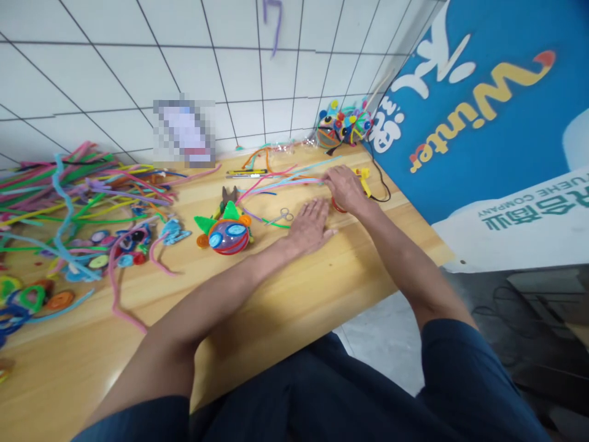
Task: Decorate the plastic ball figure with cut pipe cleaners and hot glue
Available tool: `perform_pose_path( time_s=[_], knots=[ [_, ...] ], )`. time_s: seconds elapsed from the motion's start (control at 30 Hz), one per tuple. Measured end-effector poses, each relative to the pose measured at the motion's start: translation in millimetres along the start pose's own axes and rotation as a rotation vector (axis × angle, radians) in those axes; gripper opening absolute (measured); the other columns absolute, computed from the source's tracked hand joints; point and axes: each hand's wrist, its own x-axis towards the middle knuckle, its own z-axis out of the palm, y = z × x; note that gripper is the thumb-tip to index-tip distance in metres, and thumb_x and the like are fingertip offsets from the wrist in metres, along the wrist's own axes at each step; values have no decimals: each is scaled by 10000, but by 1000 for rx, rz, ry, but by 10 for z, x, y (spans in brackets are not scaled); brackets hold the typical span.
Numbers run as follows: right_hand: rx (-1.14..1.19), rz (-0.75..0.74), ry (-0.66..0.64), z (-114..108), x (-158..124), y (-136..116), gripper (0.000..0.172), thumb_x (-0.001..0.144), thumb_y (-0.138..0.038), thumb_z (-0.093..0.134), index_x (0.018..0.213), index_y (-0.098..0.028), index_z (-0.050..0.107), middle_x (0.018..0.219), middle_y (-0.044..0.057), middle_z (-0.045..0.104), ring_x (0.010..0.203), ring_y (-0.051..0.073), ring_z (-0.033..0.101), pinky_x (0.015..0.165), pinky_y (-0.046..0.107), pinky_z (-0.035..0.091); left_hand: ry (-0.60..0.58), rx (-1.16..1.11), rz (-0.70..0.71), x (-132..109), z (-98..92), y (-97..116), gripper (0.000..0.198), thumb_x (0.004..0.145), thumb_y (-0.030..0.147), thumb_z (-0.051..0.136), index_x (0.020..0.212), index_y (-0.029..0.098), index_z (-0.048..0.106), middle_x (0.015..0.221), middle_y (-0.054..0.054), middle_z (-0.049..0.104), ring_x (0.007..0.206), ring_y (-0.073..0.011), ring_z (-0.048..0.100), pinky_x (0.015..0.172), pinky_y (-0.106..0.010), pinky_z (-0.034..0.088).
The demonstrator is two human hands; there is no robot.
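My left hand (309, 226) lies flat on the wooden table (294, 288), fingers stretched out, holding nothing. Small scissors (281, 215) lie just beyond its fingertips. My right hand (343, 187) reaches further out, fingers curled on a bundle of pink and light-blue pipe cleaners (285, 179). A red ring (337, 207) shows under that hand. A pipe-cleaner ball figure (226, 232) with green spikes and blue eyes sits left of my left hand.
A heap of coloured pipe cleaners (73, 184) and coiled pieces (92, 261) covers the table's left side. A second decorated ball (343, 127) sits at the far corner by the tiled wall. A blue banner (483, 104) stands right. Pens (246, 174) lie near the wall.
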Motion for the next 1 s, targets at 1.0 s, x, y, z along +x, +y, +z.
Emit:
perform_pose_path(
  time_s=[1.0],
  knots=[
    [147, 99, -48, 111, -15, 257, 150, 948, -161, 577, 987, -231, 705, 1027, 104, 775, 1032, 286, 664, 947, 426, 521, -125, 56, 81, 254, -54, -111, 654, 1072, 383, 351, 1636, 56, 398, 1738, -183, 369, 1632, -312, 326, 1348, -462, 228]
  ],
)
